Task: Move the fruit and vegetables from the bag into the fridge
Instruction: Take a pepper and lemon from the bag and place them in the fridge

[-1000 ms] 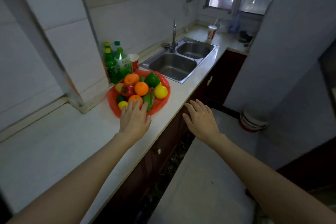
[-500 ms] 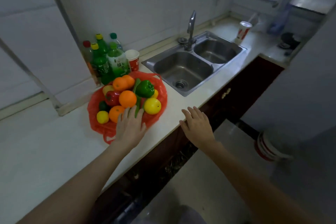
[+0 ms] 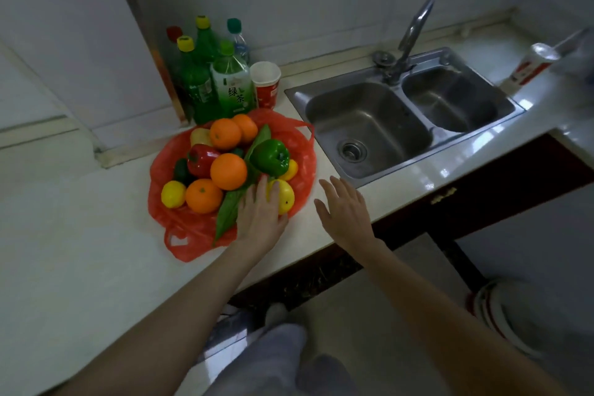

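A red plastic bag (image 3: 302, 151) lies spread flat on the white counter (image 3: 80, 235). On it are several oranges (image 3: 228, 171), a green bell pepper (image 3: 271, 157), a red pepper (image 3: 201, 159), lemons (image 3: 173, 194), a long green leaf (image 3: 229, 209) and a yellow fruit (image 3: 285, 196). My left hand (image 3: 259, 217) lies over the bag's near edge, fingers straight, touching the yellow fruit and the leaf. My right hand (image 3: 345, 210) hovers open over the counter between bag and sink. No fridge is in view.
Several green drink bottles (image 3: 229, 83) and a red paper cup (image 3: 266, 84) stand behind the bag against the wall. A steel double sink (image 3: 401, 119) with a tap lies to the right. Another cup (image 3: 530, 67) stands far right. A bucket (image 3: 501, 309) sits on the floor.
The view has come closer and tilted down over the counter. My left hand slid right, from the front orange onto the yellow fruit. My right hand moved up over the counter edge.
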